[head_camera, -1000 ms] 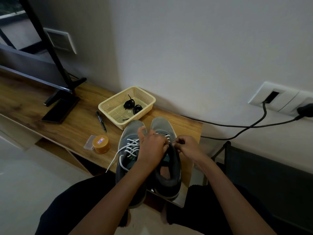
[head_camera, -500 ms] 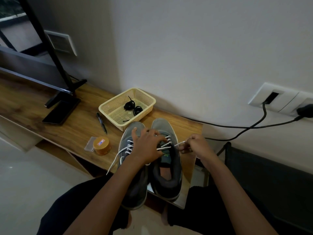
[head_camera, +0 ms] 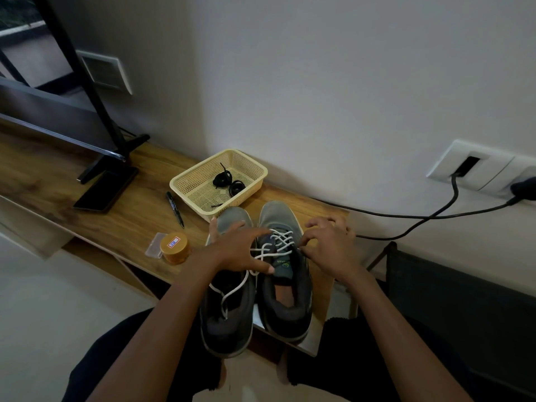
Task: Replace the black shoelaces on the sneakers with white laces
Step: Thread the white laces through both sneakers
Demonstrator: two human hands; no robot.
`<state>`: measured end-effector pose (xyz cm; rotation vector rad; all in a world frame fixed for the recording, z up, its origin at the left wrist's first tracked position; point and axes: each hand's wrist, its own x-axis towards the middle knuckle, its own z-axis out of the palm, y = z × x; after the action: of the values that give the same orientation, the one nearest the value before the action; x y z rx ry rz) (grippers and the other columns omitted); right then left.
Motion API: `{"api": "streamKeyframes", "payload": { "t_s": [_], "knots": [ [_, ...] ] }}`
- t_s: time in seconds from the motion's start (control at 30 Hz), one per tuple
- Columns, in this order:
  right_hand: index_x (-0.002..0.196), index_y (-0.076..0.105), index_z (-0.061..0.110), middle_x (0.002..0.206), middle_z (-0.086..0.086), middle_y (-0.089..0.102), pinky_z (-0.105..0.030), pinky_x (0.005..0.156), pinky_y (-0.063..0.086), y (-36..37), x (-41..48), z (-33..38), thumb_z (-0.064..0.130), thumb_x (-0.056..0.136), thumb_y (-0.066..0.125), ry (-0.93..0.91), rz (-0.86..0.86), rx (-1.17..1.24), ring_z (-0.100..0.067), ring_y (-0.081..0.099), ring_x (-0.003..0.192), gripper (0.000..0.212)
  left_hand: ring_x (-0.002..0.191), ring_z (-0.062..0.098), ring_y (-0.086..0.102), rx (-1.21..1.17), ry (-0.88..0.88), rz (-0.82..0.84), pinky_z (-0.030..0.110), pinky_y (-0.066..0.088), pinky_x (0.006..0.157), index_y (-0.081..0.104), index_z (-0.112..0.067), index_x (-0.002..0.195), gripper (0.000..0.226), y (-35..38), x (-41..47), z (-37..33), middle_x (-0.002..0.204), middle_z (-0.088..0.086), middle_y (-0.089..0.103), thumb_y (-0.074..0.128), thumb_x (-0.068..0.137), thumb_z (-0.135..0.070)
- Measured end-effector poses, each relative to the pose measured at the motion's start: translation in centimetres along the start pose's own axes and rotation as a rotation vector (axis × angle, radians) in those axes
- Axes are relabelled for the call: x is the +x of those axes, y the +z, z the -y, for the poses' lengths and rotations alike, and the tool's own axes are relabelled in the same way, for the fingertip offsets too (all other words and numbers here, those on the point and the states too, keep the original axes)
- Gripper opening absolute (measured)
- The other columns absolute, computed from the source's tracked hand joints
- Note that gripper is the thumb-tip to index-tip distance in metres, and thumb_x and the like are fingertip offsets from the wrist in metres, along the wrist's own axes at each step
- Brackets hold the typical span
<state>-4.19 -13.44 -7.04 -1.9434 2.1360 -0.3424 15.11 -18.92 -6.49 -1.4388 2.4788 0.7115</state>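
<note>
White cord lace (head_camera: 280, 242) on rt grey mesh sneaker (head_camera: 278, 213), toe twd wall, right end of wooden desk (head_camera: 130, 221), lies btwn hands: L hand (head_camera: 235, 251) splayed, empty; R hand (head_camera: 329, 247) nearer, curled, grip unclear.

Under my left grip (head_camera: 235, 250) and right grip (head_camera: 330, 245), the sneakers (head_camera: 285, 314) are grey with near-black heels, crossed by white laces (head_camera: 280, 242). Just beyond my grips, a pale yellow mesh basket (head_camera: 255, 169) holds black laces (head_camera: 229, 181). Left of them stands an amber jar (head_camera: 175, 250) with a red-and-white label, on the brown wood-grain desk (head_camera: 130, 221).
</note>
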Motion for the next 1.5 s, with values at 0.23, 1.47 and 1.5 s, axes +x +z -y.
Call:
{"api": "streamKeyframes", "payload": {
  "t_s": [0.23, 1.47, 1.5],
  "knots": [
    [0.087, 0.068, 0.024, 0.115, 0.003, 0.057, -0.039, 0.096, 0.027, -1.3, 0.0, -2.0, 0.024, 0.088, 0.061, 0.299, -0.156, -0.062, -0.024, 0.036, 0.118, 0.007, 0.145, 0.014, 0.006, 0.008, 0.001, 0.025, 0.061, -0.02, 0.106, 0.035, -0.042, 0.139, 0.073, 0.2, 0.4, 0.2, 0.153, -0.008, 0.029, 0.064, 0.075, -0.061],
    [0.098, 0.066, 0.033, 0.134, 0.012, 0.046, -0.038, 0.1, 0.019, -0.7, 0.1, 0.1, 0.034, 0.086, 0.064, 0.018, 0.128, 0.06, -0.021, 0.021, 0.132, 0.012, 0.133, 0.009, 0.037, -0.283, -0.003, -0.138, 0.057, -0.021, 0.107, 0.056, -0.038, 0.121, 0.033, -0.3, 0.3, 0.4, 0.128, -0.015, 0.058, 0.044, 0.094, -0.052],
    [0.097, 0.066, 0.033, 0.134, 0.012, 0.046, -0.038, 0.1, 0.019, -0.6, 0.1, 0.1, 0.034, 0.086, 0.063, 0.016, 0.133, 0.054, -0.021, 0.022, 0.131, 0.012, 0.13, 0.009, 0.04, -0.272, -0.01, -0.18, 0.057, -0.021, 0.107, 0.06, -0.038, 0.113, 0.026, -0.3, 0.4, 0.5, 0.122, -0.015, 0.061, 0.044, 0.095, -0.047]
  ]
}}
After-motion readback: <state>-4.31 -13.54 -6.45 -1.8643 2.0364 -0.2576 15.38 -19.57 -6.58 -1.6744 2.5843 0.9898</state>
